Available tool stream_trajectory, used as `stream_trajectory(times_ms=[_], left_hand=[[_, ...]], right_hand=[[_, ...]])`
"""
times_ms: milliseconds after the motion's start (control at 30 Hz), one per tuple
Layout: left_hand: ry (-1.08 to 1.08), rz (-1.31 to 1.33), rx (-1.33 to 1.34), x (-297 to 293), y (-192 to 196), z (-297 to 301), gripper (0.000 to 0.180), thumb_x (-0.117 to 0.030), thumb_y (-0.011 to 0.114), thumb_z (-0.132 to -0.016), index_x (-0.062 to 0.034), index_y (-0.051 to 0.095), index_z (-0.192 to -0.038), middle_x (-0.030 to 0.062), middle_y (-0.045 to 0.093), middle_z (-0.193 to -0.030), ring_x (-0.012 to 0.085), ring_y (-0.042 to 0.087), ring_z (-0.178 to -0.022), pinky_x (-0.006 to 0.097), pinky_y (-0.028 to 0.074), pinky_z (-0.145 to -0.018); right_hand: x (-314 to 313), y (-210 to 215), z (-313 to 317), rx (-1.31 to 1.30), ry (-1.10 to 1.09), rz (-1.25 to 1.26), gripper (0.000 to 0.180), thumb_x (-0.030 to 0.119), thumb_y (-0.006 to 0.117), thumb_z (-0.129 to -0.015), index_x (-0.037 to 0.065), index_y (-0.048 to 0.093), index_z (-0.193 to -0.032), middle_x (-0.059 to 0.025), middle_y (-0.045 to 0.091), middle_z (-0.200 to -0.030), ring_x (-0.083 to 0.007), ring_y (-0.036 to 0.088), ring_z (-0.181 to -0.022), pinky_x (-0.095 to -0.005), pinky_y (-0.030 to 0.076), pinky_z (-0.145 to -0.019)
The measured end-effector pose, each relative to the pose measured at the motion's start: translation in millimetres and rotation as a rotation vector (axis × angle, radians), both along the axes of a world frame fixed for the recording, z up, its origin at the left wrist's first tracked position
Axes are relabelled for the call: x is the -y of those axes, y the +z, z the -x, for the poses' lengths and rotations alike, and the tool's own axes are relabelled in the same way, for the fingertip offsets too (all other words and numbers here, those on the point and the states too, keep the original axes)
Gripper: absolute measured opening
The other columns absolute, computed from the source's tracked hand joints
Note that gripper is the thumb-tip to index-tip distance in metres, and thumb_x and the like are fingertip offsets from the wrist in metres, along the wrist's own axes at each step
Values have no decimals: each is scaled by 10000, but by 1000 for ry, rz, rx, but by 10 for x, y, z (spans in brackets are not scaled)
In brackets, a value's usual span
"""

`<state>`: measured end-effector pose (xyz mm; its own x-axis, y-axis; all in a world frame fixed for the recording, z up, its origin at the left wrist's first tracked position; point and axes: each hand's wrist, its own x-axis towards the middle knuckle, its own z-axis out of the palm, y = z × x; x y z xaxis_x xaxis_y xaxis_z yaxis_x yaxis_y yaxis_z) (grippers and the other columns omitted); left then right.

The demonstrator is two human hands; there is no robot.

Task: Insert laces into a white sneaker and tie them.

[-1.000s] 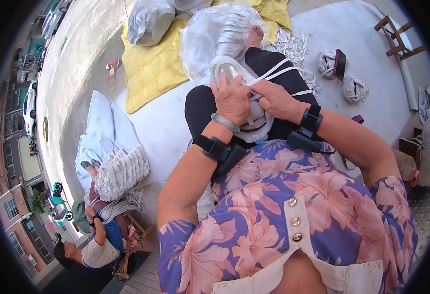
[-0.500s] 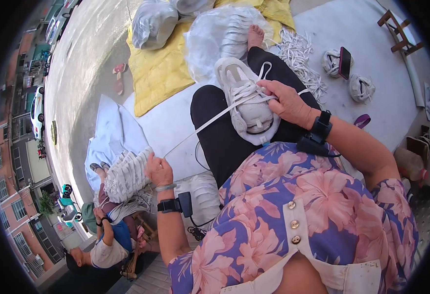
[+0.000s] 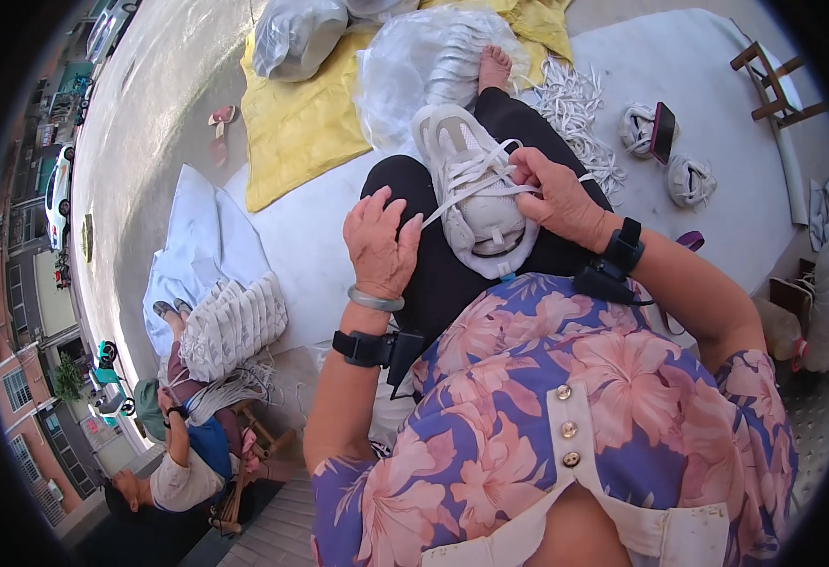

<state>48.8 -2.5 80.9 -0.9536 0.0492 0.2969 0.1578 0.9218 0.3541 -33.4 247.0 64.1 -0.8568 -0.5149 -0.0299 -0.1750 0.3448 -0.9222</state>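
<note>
A pale grey and white sneaker [image 3: 476, 184] rests across my lap between my dark-trousered thighs, its toe pointing away from me. White shoelaces [image 3: 476, 180] criss-cross its upper, with loops standing out at the right. My right hand [image 3: 556, 194] is at the shoe's right side, thumb and fingers pinched on a lace. My left hand [image 3: 378, 244] hovers over my left thigh beside the shoe, fingers apart. One lace end runs leftward from the shoe to near the left thumb; no grip on it shows.
A heap of white laces [image 3: 570, 109] lies beyond my right leg. Two more sneakers [image 3: 690, 180] and a phone [image 3: 663, 132] lie on the white sheet. Plastic-wrapped shoes [image 3: 433, 66] are at my foot, over a yellow sheet [image 3: 301, 142]. Another person [image 3: 188, 472] sits left beside stacked shoes [image 3: 235, 326].
My left hand has come from far left back toward the shoe, and the lace stretched taut to it is no longer drawn out. The right hand stays at the laces.
</note>
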Motion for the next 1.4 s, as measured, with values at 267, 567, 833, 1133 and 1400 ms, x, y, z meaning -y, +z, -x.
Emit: stream_trajectory(times_ms=[267, 567, 833, 1133, 1400], left_hand=[[-78, -377, 304, -186, 65, 118, 119, -104, 523, -815, -3, 549, -758, 94, 562, -748, 214, 550, -670, 299, 434, -612], [116, -909, 739, 751, 421, -532, 246, -199, 499, -884, -17, 560, -731, 15, 546, -670, 82, 522, -606, 211, 439, -580], [107, -1010, 931, 462, 551, -475, 178, -184, 549, -864, -12, 569, -824, -2, 552, -693, 47, 493, -594, 170, 399, -553], [38, -628, 444, 256, 517, -272, 180, 5, 560, -787, -16, 594, -962, -29, 562, -693, 24, 472, -601, 179, 385, -533], [-45, -79, 48, 402, 294, -222, 80, -110, 598, -787, -59, 605, -847, 84, 578, -683, 243, 566, -579, 315, 446, -519]], right_hand=[[13, 33, 29, 25, 24, -5, 336, 85, 545, -671, 14, 447, -984, -101, 536, -770, -215, 546, -687, -308, 460, -668], [-1, 41, 55, 104, 58, -21, 333, 43, 543, -688, 27, 463, -1011, -36, 499, -813, -109, 463, -721, -231, 422, -673], [-36, 11, 63, 73, 87, 14, 324, 47, 540, -692, 14, 502, -1012, -21, 501, -825, -105, 462, -755, -231, 411, -709], [-290, -150, 353, 28, 140, -85, 317, 65, 496, -692, -14, 556, -994, -39, 550, -803, -103, 491, -723, -228, 424, -679], [-206, 62, 319, -78, 214, -208, 274, 84, 506, -732, -12, 552, -984, -83, 542, -684, -123, 488, -604, -264, 429, -590]])
